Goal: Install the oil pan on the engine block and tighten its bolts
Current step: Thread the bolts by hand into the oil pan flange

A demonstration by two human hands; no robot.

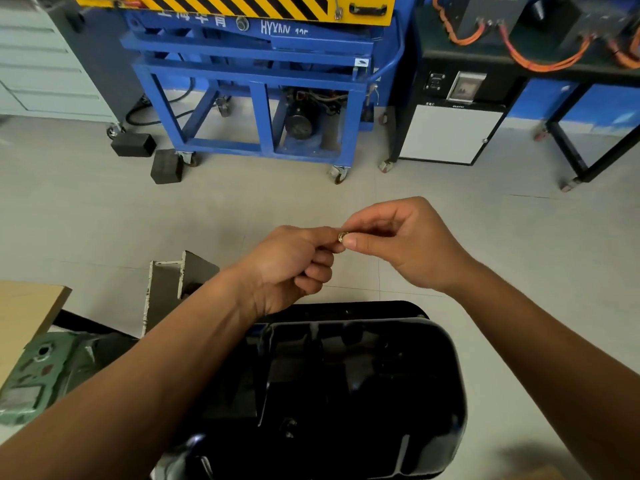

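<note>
A small brass-coloured bolt (343, 236) is held above the far rim of the glossy black oil pan (346, 393), which lies below the forearms beside the green engine block (38, 372). The left hand (294, 265) and right hand (408, 244) both pinch the bolt at the fingertips, apparently readying it for a flange hole. A blue wheeled frame (249, 98) stands on the floor beyond.
</note>
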